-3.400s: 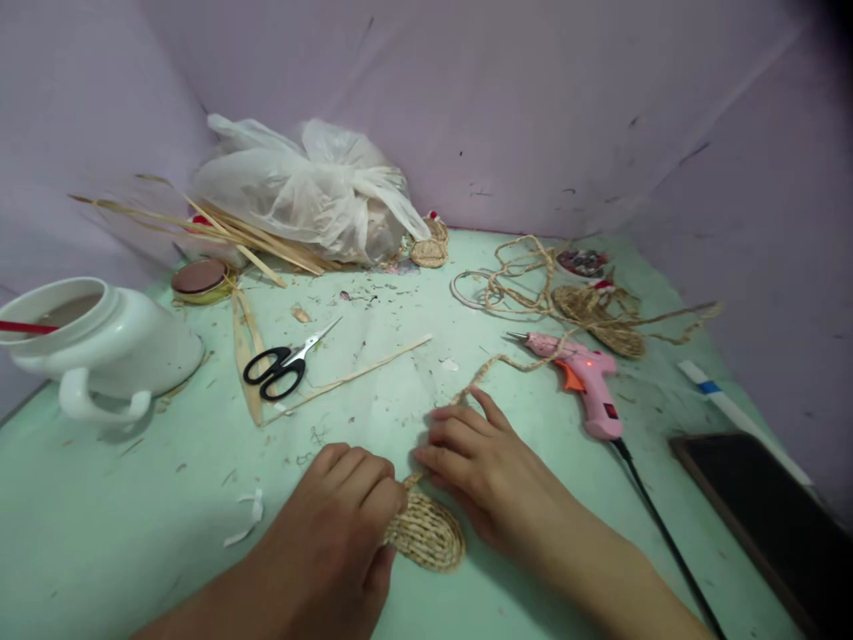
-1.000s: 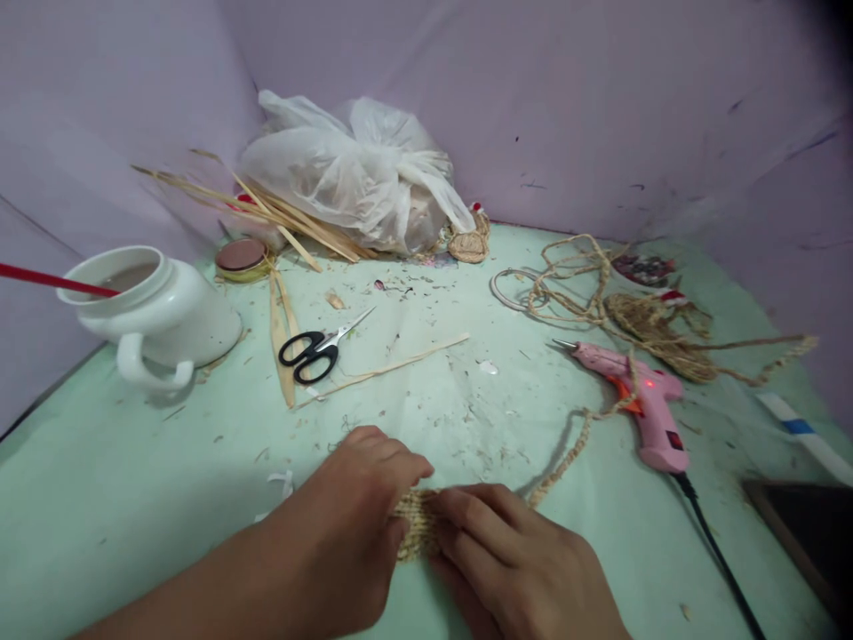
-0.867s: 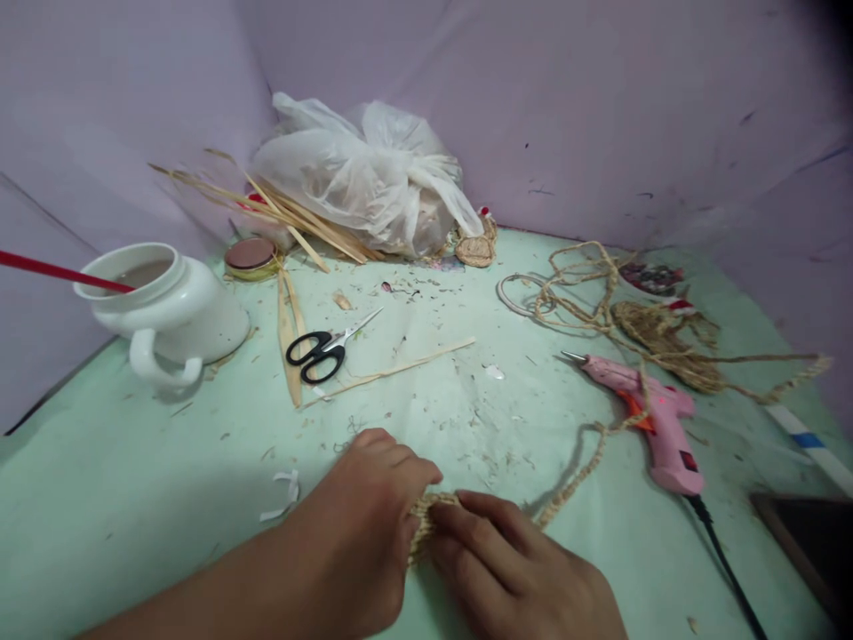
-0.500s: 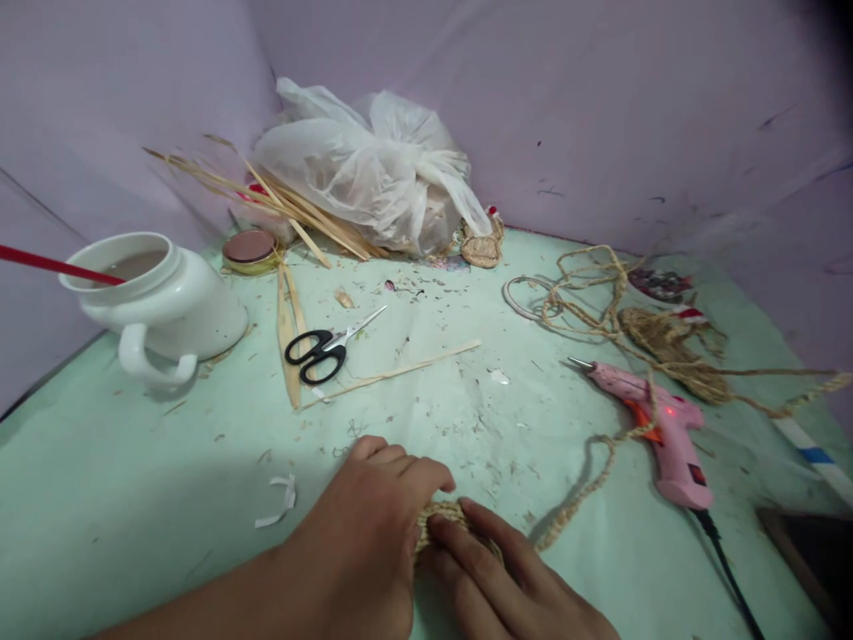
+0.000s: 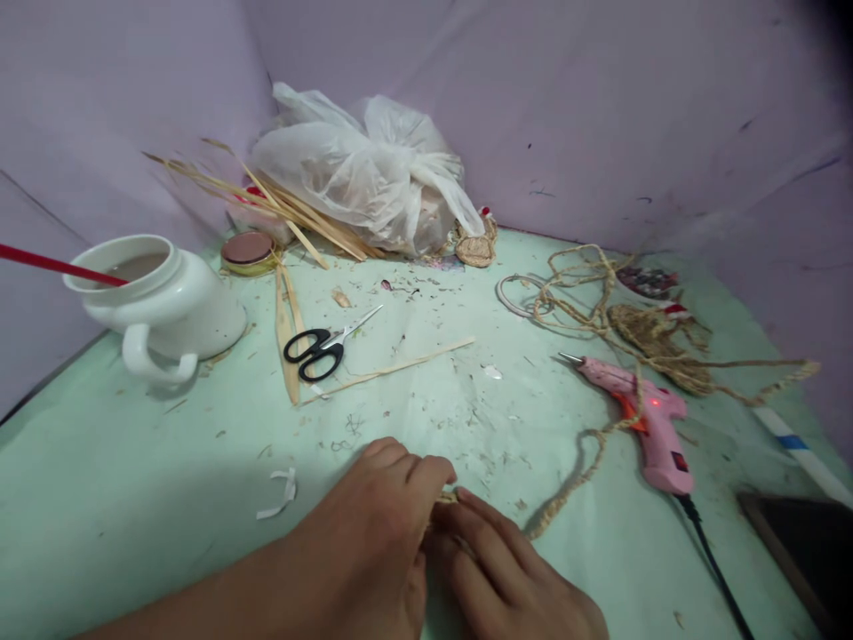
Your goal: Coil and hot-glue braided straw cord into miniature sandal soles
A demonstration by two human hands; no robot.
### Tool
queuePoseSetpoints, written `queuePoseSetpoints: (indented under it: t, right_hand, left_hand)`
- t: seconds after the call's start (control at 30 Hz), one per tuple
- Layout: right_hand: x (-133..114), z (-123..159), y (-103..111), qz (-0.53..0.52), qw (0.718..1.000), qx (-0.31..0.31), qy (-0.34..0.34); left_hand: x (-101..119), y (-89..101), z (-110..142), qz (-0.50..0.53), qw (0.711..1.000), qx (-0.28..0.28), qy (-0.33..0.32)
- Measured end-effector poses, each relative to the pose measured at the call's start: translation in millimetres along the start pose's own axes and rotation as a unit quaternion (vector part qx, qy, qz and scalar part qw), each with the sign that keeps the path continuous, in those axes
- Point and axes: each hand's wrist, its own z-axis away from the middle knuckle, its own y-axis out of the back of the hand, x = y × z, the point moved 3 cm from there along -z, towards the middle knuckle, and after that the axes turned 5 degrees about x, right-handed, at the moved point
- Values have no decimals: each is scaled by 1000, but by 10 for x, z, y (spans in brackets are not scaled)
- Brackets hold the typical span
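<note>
Both my hands meet at the near edge of the green table (image 5: 133, 498). My left hand (image 5: 373, 542) is curled over a small woven straw piece (image 5: 445, 499), of which only a sliver shows between the fingers. My right hand (image 5: 513, 578) presses its fingers against the same piece from the right. A braided straw rope (image 5: 573, 476) runs from the piece towards the right, over the pink glue gun (image 5: 643, 418), to a tangle of rope (image 5: 653, 333) further back.
Black-handled scissors (image 5: 316, 342) and straw strips (image 5: 393, 366) lie mid-table. A white ceramic pot (image 5: 160, 307) with a red stick stands at left. A plastic bag (image 5: 360, 173) sits at the back. A dark slab (image 5: 806, 551) lies at the right edge.
The woven piece lay flat and in full view at first; my hands have closed over it and now hide nearly all of it. The rope's slack has shifted right.
</note>
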Motion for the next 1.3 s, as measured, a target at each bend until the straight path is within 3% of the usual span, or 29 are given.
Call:
queuePoseSetpoints:
  t: [0.17, 0.33, 0.6, 0.83, 1.13, 1.3]
  right_hand:
    - [81, 24, 6, -26, 999, -8, 42]
    - [108, 26, 27, -46, 998, 4, 48]
    - [53, 24, -6, -59, 994, 92, 7]
    - [55, -12, 0, -42, 995, 92, 23]
    - [48, -12, 4, -44, 994, 94, 17]
    - [44, 5, -2, -48, 995, 90, 13]
  left_hand:
    - [58, -45, 14, -57, 998, -17, -13]
    - [18, -102, 60, -82, 994, -2, -72]
    - [-81, -302, 117, -166, 961, 106, -192]
    - [-41, -313, 115, -215, 922, 196, -253]
    - [-17, -284, 125, -197, 924, 201, -259]
    - [-22, -265, 106, -158, 944, 198, -211]
